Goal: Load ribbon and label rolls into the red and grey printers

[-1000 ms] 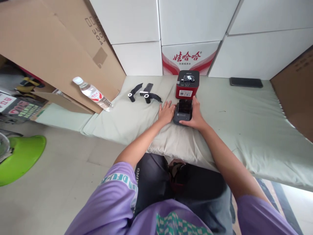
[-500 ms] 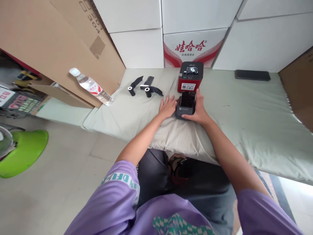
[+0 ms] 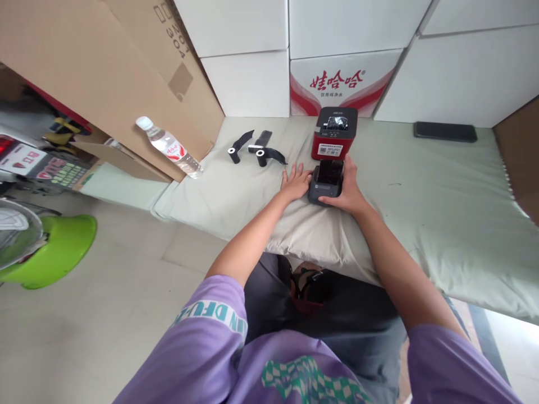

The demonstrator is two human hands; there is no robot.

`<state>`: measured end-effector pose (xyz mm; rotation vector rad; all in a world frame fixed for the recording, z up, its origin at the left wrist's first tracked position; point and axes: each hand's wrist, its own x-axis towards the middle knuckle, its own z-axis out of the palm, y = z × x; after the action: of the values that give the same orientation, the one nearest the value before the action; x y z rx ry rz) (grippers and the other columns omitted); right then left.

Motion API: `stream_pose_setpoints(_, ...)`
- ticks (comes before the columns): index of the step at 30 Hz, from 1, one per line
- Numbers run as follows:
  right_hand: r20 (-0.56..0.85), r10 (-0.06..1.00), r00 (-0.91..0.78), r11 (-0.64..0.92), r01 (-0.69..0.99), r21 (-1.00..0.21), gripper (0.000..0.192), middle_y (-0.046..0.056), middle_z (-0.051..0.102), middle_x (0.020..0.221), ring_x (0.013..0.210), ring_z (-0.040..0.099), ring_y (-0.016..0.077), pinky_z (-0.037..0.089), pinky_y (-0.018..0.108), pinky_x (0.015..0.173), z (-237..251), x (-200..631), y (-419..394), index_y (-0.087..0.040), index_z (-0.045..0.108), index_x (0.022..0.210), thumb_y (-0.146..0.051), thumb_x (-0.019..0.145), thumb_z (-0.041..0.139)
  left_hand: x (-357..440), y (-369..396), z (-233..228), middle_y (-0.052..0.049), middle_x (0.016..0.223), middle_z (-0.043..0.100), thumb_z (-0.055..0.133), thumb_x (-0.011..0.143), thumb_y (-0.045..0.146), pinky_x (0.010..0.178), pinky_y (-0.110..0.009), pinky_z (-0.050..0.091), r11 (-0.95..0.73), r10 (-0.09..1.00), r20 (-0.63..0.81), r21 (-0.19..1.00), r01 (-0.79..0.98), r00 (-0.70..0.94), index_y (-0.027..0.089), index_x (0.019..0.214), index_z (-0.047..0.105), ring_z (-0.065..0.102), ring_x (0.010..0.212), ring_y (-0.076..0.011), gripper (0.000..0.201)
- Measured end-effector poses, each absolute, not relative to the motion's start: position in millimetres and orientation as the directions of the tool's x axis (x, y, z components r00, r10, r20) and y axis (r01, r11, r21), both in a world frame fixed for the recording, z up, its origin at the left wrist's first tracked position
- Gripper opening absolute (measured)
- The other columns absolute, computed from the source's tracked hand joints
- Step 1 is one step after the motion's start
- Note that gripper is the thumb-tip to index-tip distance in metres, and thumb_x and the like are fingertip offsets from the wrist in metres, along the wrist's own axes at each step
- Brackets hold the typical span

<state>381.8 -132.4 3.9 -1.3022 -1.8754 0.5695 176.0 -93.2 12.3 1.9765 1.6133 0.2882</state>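
My right hand [image 3: 350, 189] is wrapped around the right side of a small dark grey label printer [image 3: 324, 192], thumb along its near edge. The printer rests on the cloth-covered bench, and its far part is glossy black. My left hand [image 3: 296, 183] lies on the cloth with fingers spread, fingertips by the printer's left side; whether they touch it I cannot tell. Just behind the printer stands a red box with a black top [image 3: 336, 133]. Left of my left hand lie a black ribbon roll [image 3: 263, 157], another black roll [image 3: 234, 154] and a flat dark strip [image 3: 264, 138].
A clear water bottle [image 3: 170, 147] leans against a large cardboard box [image 3: 138, 67] at the left. White cartons [image 3: 248, 84] line the bench's back. A black phone-like slab [image 3: 445, 132] lies at the back right. A green stool [image 3: 69, 247] stands on the floor.
The view has shifted slightly left, so everything appears a little further right. Both hands and the printer keep the same arrangement.
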Motion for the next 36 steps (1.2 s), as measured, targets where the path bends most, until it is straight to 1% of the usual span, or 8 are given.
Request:
stream_pose_setpoints(6, 0.408, 0.884, -0.228, 0.467, 0.445, -0.764, 0.160, 0.021, 0.015, 0.184, 0.171, 0.012, 0.0472, 0.012, 0.070, 0.142, -15, 390, -118, -0.022, 0.016, 0.172, -0.071, 0.045, 0.100, 176, -97, 22, -0.006, 0.189, 0.006, 0.020, 0.112, 0.041, 0.141, -0.061, -0.009, -0.113, 0.936, -0.241, 0.489, 0.865, 0.258, 0.027, 0.166, 0.045, -0.009, 0.176, -0.0262, 0.061)
stream_pose_setpoints(11, 0.403, 0.883, -0.239, 0.468, 0.406, -0.785, 0.165, 0.009, 0.010, 0.187, 0.172, 0.006, 0.0479, 0.002, 0.071, 0.144, -19, 391, -114, -0.034, 0.010, 0.174, -0.080, 0.042, 0.098, 176, -102, 21, -0.003, 0.189, 0.010, 0.015, 0.111, 0.041, 0.141, -0.061, -0.006, -0.127, 0.940, -0.223, 0.469, 0.874, 0.257, 0.028, 0.166, 0.044, -0.005, 0.176, -0.0250, 0.063)
stream_pose_setpoints(16, 0.390, 0.888, -0.245, 0.460, 0.426, -0.779, 0.167, 0.003, 0.010, 0.187, 0.173, 0.004, 0.0458, 0.002, 0.068, 0.145, -18, 391, -115, -0.039, 0.007, 0.174, -0.087, 0.041, 0.095, 182, -101, 17, 0.001, 0.187, 0.017, 0.014, 0.111, 0.039, 0.143, -0.057, -0.001, -0.091, 0.959, -0.195, 0.474, 0.876, 0.206, 0.028, 0.164, 0.049, 0.004, 0.177, -0.0223, 0.064)
stream_pose_setpoints(20, 0.393, 0.883, -0.257, 0.469, 0.443, -0.764, 0.170, 0.006, 0.011, 0.187, 0.173, 0.004, 0.0475, 0.002, 0.071, 0.144, -20, 392, -113, -0.035, 0.004, 0.176, -0.090, 0.042, 0.092, 185, -99, 14, 0.003, 0.187, 0.018, 0.012, 0.111, 0.039, 0.144, -0.056, 0.001, -0.076, 0.968, -0.180, 0.450, 0.890, 0.173, 0.027, 0.164, 0.048, 0.006, 0.176, -0.0215, 0.065)
stream_pose_setpoints(23, 0.405, 0.875, -0.266, 0.484, 0.450, -0.750, 0.171, 0.007, 0.011, 0.186, 0.172, 0.004, 0.0488, 0.003, 0.072, 0.143, -21, 392, -113, -0.032, 0.003, 0.176, -0.093, 0.042, 0.090, 184, -100, 12, 0.002, 0.187, 0.019, 0.012, 0.111, 0.038, 0.144, -0.057, 0.001, -0.103, 0.970, -0.156, 0.430, 0.897, 0.186, 0.026, 0.163, 0.049, 0.007, 0.176, -0.0223, 0.065)
stream_pose_setpoints(26, 0.387, 0.883, -0.266, 0.468, 0.446, -0.762, 0.166, 0.002, 0.011, 0.187, 0.172, 0.006, 0.0452, 0.004, 0.069, 0.145, -17, 391, -115, -0.038, 0.002, 0.175, -0.093, 0.045, 0.090, 183, -102, 12, 0.001, 0.187, 0.021, 0.012, 0.111, 0.038, 0.144, -0.058, 0.002, -0.121, 0.970, -0.140, 0.422, 0.898, 0.197, 0.025, 0.161, 0.051, 0.007, 0.176, -0.0231, 0.064)
stream_pose_setpoints(32, 0.338, 0.902, -0.267, 0.424, 0.414, -0.806, 0.168, 0.002, 0.013, 0.187, 0.172, 0.001, 0.0458, -0.005, 0.071, 0.144, -7, 388, -120, -0.039, 0.000, 0.175, -0.091, 0.044, 0.092, 183, -102, 15, 0.000, 0.187, 0.017, 0.013, 0.112, 0.039, 0.143, -0.060, 0.001, -0.123, 0.964, -0.164, 0.417, 0.901, 0.207, 0.025, 0.163, 0.048, 0.002, 0.177, -0.0251, 0.064)
stream_pose_setpoints(36, 0.344, 0.902, -0.261, 0.427, 0.412, -0.805, 0.167, 0.003, 0.011, 0.187, 0.173, 0.002, 0.0449, -0.004, 0.070, 0.144, -7, 388, -119, -0.038, 0.003, 0.175, -0.086, 0.044, 0.095, 183, -102, 17, 0.000, 0.187, 0.017, 0.012, 0.112, 0.039, 0.143, -0.060, 0.000, -0.117, 0.965, -0.166, 0.418, 0.901, 0.202, 0.027, 0.162, 0.048, 0.002, 0.177, -0.0251, 0.063)
